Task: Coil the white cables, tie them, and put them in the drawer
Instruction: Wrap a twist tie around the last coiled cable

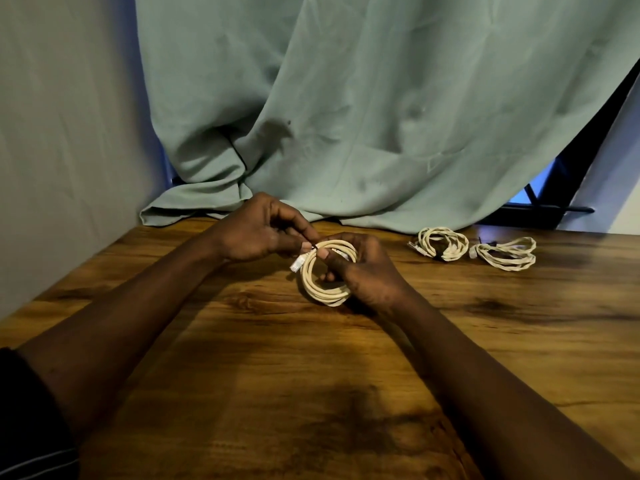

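A white cable wound into a round coil (pixel 320 289) is held just above the wooden table (pixel 242 358), near its middle. My right hand (pixel 367 271) grips the coil's right side, thumb across the top strands. My left hand (pixel 258 233) pinches something small and dark at the top of the coil, beside the thumb of the right hand. A white plug (pixel 297 264) sticks out at the coil's upper left. Two more white coiled cables lie at the far right: one bundle (pixel 440 244) and another bundle (pixel 505 254) beside it. No drawer is in view.
A pale green curtain (pixel 346 116) hangs behind the table and bunches on its far edge. A white wall (pixel 62 133) stands along the left side. A dark window frame (pixel 554 202) shows at the back right.
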